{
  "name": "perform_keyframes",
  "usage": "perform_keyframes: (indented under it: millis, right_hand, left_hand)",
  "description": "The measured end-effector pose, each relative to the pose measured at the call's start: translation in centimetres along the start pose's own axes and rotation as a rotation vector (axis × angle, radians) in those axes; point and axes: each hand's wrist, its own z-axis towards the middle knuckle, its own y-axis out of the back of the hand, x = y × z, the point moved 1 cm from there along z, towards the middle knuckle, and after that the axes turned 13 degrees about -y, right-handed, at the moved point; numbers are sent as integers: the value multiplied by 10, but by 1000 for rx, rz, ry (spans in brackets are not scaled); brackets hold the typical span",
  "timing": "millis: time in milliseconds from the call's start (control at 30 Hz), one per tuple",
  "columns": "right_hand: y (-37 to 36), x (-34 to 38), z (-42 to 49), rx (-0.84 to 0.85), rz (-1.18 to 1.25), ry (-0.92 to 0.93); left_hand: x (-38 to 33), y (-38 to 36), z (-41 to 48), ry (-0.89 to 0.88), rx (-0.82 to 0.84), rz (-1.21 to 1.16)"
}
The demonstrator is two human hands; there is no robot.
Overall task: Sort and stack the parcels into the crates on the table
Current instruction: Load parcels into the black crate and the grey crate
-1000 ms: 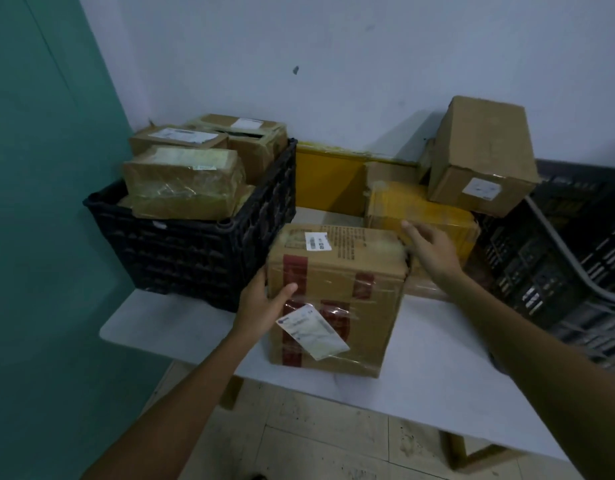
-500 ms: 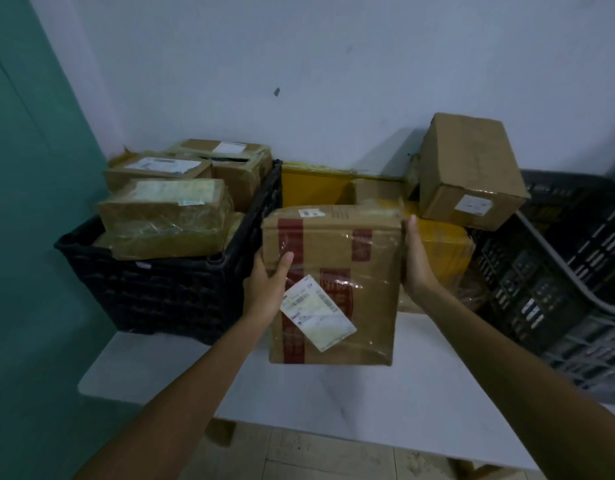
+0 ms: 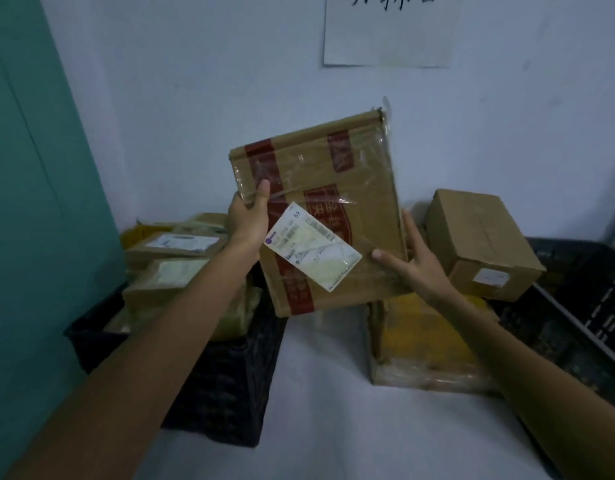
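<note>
We hold the parcel [image 3: 337, 181] aloft mid-frame, left hand [image 3: 248, 219] clamped on its edge, right hand [image 3: 418, 268] flat with fingers [image 3: 409, 233] straight along its side; best level it before the lower-left crate [image 3: 230, 393].

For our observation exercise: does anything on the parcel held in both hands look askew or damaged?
The white label on the held parcel sits diagonally across its face, and clear tape juts loose past its top corner.
</note>
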Motion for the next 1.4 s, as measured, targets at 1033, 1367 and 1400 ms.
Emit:
perform_keyframes:
  millis: [1033,1367,1400]
  right_hand:
    - [-136,97,251,45,257,-196]
    - [-173,61,274,10,-52,-136]
    - [-174,64,273,-47,-71,-153]
  left_hand:
    - [81,50,91,-200,339,360]
    - [110,30,87,-221,755,813]
    - [109,29,87,-220,759,837]
